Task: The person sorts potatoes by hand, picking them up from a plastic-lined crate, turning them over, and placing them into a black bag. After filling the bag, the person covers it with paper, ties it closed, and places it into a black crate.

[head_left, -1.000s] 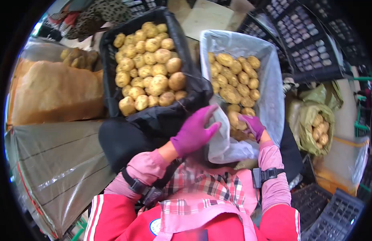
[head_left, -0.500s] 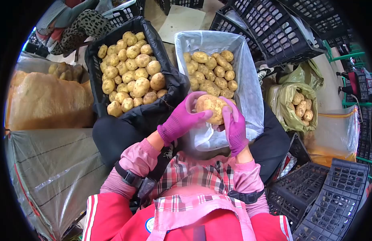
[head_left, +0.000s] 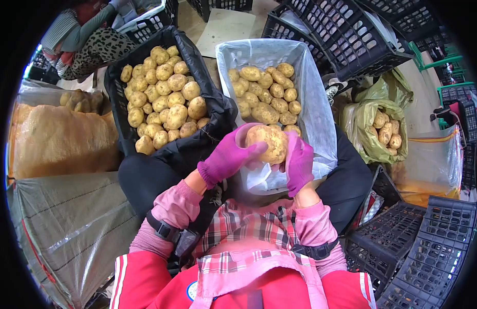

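Note:
Both my hands wear magenta gloves and hold one large potato (head_left: 268, 142) between them, above the near end of a white-lined crate (head_left: 321, 123). My left hand (head_left: 232, 156) wraps the potato's left side, thumb across its front. On its right side, my right hand (head_left: 299, 160) grips with the fingers partly hidden behind it. Several potatoes (head_left: 264, 92) lie in the far part of the white-lined crate. To the left, a black-lined crate (head_left: 218, 105) is heaped with more potatoes (head_left: 164, 98).
A green plastic bag (head_left: 359, 126) of potatoes stands at right. Black crates (head_left: 346, 36) are stacked at the back right, others (head_left: 387, 232) at lower right. Left are an orange mesh sack (head_left: 63, 141) and a grey-green sheet (head_left: 74, 221). Another person (head_left: 94, 41) sits back left.
The potato has turned slightly in my hands, which stay closed on it. The whole view has shifted a little.

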